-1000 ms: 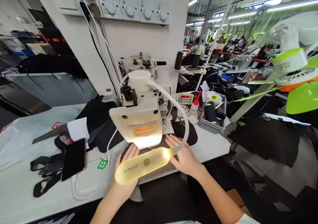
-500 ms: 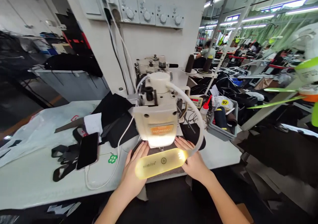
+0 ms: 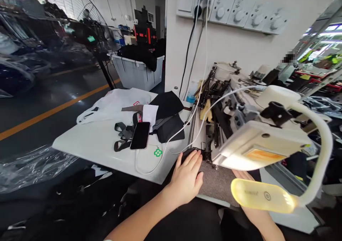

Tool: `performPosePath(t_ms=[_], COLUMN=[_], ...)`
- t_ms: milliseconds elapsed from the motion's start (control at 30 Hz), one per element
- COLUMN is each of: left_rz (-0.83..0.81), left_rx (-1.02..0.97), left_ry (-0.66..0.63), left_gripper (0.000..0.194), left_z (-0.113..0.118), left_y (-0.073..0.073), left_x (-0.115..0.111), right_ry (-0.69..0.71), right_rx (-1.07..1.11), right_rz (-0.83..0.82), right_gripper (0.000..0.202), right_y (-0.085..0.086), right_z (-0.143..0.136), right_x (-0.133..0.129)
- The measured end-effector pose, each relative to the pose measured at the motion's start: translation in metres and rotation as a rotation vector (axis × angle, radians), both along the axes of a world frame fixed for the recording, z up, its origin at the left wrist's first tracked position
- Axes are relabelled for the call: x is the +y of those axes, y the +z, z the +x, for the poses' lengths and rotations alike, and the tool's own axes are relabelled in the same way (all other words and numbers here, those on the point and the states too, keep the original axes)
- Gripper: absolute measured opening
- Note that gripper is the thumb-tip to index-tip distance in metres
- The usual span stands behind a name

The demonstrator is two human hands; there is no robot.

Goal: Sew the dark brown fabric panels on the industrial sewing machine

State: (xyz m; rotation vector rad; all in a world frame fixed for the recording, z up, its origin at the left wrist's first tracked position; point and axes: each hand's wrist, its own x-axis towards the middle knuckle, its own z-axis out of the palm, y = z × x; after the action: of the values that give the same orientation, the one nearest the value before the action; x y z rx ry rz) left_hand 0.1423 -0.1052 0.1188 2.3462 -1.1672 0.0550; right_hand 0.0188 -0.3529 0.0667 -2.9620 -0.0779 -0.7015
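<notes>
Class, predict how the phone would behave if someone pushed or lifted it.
The phone would probably slide rather than roll, being flat and thin. Its slab shape suggests stiffness. The white cable at its lower end might drag along.

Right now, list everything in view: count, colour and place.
Machine: one, off-white, right of centre
Lamp: one, glowing yellow, front right
Cloth: one, brown, below the machine's head
Table: one, white, middle
Phone: one, black, on table
Charm: one, green, beside phone
Straps: several, grey, left of phone
Fabric pieces: several, black, behind phone
Bag: one, white, far side of table
Bin: one, grey, beyond table
Dials: four, white, top right
Fan: one, dark, upper left
Background: too blurred to count
Left hand: one, bare, on the cloth
Right hand: one, bare, partly behind lamp
</notes>
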Motion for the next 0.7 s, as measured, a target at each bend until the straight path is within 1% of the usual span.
performPosePath(t_ms=[200, 300, 400, 600, 700], left_rz=[-0.038, -0.043, -0.035, 0.029, 0.067], left_rx=[0.003, 0.002, -0.016, -0.068, -0.093], left_ry=[-0.005, -0.002, 0.003, 0.006, 0.004], left_gripper=[0.048, 0.048, 0.047, 0.047, 0.050], left_z=[0.001, 0.001, 0.001, 0.000, 0.000], left_y=[-0.002, -0.002, -0.003, -0.005, -0.004], left_x=[0.001, 0.000, -0.001, -0.003, -0.004], right_ry=[-0.063, -0.056, -0.017, 0.007, 0.014], right_rx=[0.044, 0.071, 0.053, -0.021, -0.026], right_rz=[0.022, 0.027, 0.031, 0.118, 0.155], right_gripper=[0.053, 0.055, 0.055, 0.053, 0.053], right_y=[0.005, 0.005, 0.007, 0.023, 0.028], right_z=[-0.001, -0.001, -0.001, 0.004, 0.005], right_x=[0.004, 0.003, 0.005, 0.020, 0.024])
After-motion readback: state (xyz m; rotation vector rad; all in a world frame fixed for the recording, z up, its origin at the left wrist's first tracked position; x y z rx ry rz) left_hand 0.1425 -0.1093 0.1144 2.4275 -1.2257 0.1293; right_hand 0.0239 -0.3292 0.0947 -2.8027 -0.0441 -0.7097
